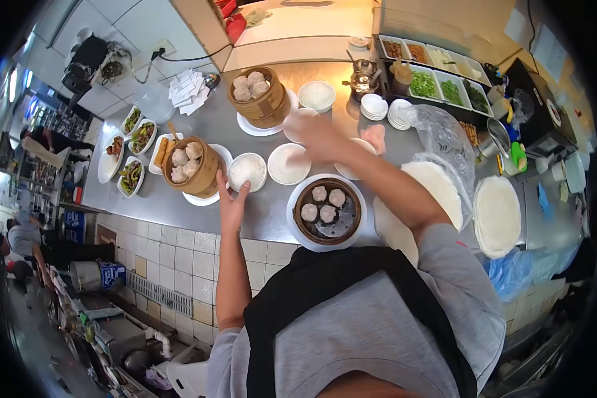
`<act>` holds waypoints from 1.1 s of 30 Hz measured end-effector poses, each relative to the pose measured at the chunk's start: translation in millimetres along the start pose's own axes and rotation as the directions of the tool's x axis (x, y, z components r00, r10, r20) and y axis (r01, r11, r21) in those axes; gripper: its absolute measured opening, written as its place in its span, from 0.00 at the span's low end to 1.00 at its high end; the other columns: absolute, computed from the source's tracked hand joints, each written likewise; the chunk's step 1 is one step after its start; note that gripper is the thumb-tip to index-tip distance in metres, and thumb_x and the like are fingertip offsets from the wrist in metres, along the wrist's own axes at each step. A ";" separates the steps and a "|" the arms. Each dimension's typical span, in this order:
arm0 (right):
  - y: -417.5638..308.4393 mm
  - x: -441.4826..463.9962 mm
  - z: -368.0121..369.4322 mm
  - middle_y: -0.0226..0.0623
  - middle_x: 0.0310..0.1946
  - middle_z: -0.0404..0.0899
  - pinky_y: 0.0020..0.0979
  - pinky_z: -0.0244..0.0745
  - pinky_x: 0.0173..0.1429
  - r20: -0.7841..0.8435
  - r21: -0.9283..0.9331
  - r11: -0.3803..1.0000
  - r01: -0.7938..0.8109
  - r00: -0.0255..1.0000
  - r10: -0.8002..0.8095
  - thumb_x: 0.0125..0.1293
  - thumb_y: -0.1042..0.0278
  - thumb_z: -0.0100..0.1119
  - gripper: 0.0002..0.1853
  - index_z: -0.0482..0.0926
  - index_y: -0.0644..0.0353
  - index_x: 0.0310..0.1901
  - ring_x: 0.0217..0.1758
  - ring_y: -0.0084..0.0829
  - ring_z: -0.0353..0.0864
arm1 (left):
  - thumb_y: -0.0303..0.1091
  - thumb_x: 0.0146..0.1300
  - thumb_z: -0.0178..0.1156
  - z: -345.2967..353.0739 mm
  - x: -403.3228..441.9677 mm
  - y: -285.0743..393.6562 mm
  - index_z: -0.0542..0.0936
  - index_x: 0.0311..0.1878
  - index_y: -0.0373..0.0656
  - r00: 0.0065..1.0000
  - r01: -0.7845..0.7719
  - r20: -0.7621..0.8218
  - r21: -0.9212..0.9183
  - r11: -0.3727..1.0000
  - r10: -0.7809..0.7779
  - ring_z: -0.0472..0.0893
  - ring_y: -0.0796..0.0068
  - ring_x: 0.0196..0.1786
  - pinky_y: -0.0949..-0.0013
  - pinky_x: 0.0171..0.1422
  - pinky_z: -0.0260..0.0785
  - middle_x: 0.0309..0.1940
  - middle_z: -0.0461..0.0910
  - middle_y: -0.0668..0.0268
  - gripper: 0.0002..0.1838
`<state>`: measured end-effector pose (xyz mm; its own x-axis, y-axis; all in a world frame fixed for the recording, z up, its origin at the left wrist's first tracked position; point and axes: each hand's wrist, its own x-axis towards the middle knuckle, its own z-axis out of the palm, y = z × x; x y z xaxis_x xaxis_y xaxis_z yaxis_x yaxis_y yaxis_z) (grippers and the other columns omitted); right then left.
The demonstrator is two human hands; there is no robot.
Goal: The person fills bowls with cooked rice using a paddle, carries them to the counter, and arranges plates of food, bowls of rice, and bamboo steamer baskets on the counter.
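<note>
Here, the left hand (231, 202) spreads open between a dumpling steamer (209, 174) and a rice bowl (247, 172) on the desk (265, 213); the right hand (312, 137) blurs above other bowls (286, 166), its grip unclear to me.

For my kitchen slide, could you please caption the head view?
Left hand near a dumpling basket and a white bowl, right hand blurred over more bowls.
</note>
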<state>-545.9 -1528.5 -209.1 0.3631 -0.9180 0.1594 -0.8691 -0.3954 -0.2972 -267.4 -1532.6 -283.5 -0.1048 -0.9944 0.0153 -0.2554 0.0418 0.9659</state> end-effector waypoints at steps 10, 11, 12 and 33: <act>225.9 -75.6 -33.9 0.52 0.45 0.77 0.46 0.71 0.50 -0.520 0.306 0.557 -0.772 0.354 0.777 0.46 0.44 0.67 0.33 0.75 0.62 0.48 0.49 0.50 0.76 | 0.42 0.57 0.63 -17.2 -0.9 67.4 0.66 0.62 0.42 0.978 -0.207 0.051 0.236 0.949 0.201 0.71 0.64 0.57 0.65 0.55 0.68 0.58 0.67 0.57 0.31; 219.9 -69.5 -33.9 0.51 0.43 0.79 0.46 0.71 0.48 -0.540 0.269 0.496 -0.825 0.298 0.787 0.46 0.44 0.67 0.32 0.76 0.61 0.46 0.47 0.50 0.77 | 0.41 0.57 0.62 -21.0 4.8 76.7 0.69 0.59 0.42 0.953 -0.303 0.052 0.238 0.923 0.299 0.73 0.68 0.50 0.69 0.48 0.70 0.53 0.71 0.61 0.27; 221.7 -61.3 -34.5 0.51 0.43 0.79 0.46 0.71 0.48 -0.544 0.264 0.506 -0.821 0.307 0.781 0.46 0.44 0.67 0.32 0.76 0.61 0.46 0.47 0.50 0.77 | 0.41 0.57 0.62 -28.0 12.5 87.8 0.69 0.59 0.42 0.953 -0.302 0.041 0.236 0.924 0.301 0.73 0.68 0.50 0.69 0.48 0.70 0.53 0.71 0.61 0.27; -26.1 163.2 -56.8 0.39 0.35 0.82 0.38 0.77 0.42 -0.028 -0.530 0.707 -0.469 0.843 0.538 0.51 0.63 0.62 0.14 0.78 0.53 0.40 0.41 0.38 0.82 | 0.38 0.62 0.51 -4.6 322.5 67.3 0.74 0.53 0.37 0.782 -0.072 0.595 0.381 0.922 -0.186 0.80 0.70 0.30 0.70 0.27 0.74 0.39 0.77 0.61 0.19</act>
<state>-483.0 -1666.4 -121.9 -0.1708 -0.9853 0.0008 -0.9624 0.1670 0.2143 -314.0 -1850.9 -212.3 -0.6069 -0.7270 -0.3211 -0.5945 0.1471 0.7905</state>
